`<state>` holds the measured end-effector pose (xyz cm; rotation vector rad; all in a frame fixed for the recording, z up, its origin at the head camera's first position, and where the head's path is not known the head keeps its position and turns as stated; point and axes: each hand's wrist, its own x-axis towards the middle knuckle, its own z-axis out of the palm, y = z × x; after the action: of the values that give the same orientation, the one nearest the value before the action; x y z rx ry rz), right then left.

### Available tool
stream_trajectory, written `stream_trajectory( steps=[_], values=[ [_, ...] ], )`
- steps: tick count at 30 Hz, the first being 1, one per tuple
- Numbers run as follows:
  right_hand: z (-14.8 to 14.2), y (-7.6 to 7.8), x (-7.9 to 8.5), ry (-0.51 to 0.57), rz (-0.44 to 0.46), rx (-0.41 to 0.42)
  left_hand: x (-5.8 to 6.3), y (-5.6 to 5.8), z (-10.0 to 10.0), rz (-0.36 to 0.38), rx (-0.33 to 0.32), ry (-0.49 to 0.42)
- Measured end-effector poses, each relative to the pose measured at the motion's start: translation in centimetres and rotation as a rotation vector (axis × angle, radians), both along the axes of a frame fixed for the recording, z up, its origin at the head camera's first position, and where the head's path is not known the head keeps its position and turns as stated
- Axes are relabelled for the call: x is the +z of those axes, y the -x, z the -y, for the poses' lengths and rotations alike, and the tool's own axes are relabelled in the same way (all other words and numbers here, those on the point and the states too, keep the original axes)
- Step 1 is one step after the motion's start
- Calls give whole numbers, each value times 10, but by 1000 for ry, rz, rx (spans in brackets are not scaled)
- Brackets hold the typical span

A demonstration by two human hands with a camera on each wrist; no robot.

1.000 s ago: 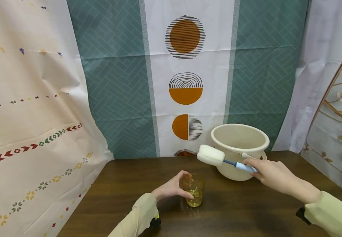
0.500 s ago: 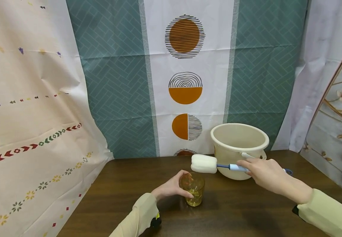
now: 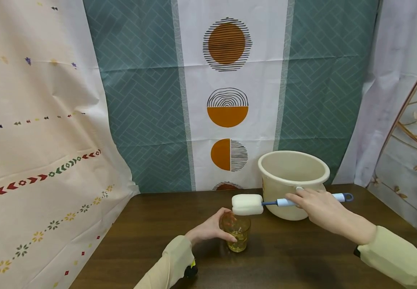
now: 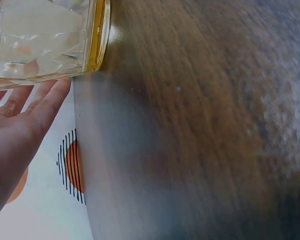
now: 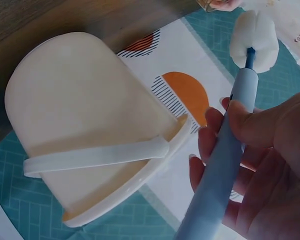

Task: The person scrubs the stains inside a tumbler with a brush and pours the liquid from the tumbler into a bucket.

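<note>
Head view: left hand [image 3: 210, 229] is gripping an amber glass [image 3: 241, 236], right hand [image 3: 325, 210] is holding a sponge brush [image 3: 282, 202], bucket [image 3: 275, 190] sitting behind that grip.

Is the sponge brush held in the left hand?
No, the right hand grips the sponge brush by its light blue handle, while the left hand holds the amber glass.

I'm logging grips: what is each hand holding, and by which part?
Left hand: the amber glass, by its sides. Right hand: the sponge brush, by its handle.
</note>
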<state>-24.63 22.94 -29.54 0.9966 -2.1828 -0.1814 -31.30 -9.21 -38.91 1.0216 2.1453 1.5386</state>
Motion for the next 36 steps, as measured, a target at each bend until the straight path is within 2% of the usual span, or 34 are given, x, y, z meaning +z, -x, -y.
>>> stream_trajectory(
  steps=[9, 17, 27, 36],
  values=[
    [3, 4, 0, -9, 6, 29, -2, 1, 0, -20, 8, 6],
    [8, 8, 6, -28, -3, 48, -24, 19, 0, 4, 7, 1],
    [16, 9, 16, -124, 9, 27, -26, 20, 0, -8, 20, 30],
    [25, 9, 29, -273, 11, -39, -26, 21, 1, -2, 36, 58]
  ],
)
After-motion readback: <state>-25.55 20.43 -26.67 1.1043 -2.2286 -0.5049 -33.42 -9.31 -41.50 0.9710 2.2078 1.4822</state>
